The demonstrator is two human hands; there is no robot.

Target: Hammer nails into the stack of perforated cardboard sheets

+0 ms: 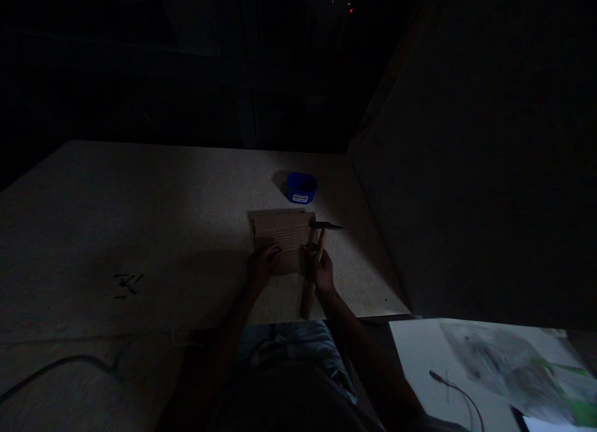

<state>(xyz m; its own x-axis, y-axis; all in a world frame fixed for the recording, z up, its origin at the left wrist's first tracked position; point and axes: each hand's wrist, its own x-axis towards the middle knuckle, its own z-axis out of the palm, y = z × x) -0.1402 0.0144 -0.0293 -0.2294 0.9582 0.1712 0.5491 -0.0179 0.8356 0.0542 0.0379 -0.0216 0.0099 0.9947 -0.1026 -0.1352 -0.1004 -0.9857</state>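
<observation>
A brown sheet (284, 230) covered in rows of small holes or dots lies on the table in front of me. My left hand (265, 261) is at its lower left edge, fingers bent and closed on it. On the right side, my right hand (323, 273) is wrapped round the wooden handle of a hammer (327, 225). The hammer's dark head points right, beside the sheet's top right corner. Below that hand a flat wooden piece (307, 300) sticks out towards me; whether it belongs to the handle is hard to see in the dim light.
Behind the sheet stands a blue plastic bin (301, 189) with a white label. Several small dark nail-like pieces (127, 283) lie on the table (186, 183) at left. A tall dark panel (476, 171) borders the right. Clear plastic bags (517, 370) and a cable (459, 391) lie lower right.
</observation>
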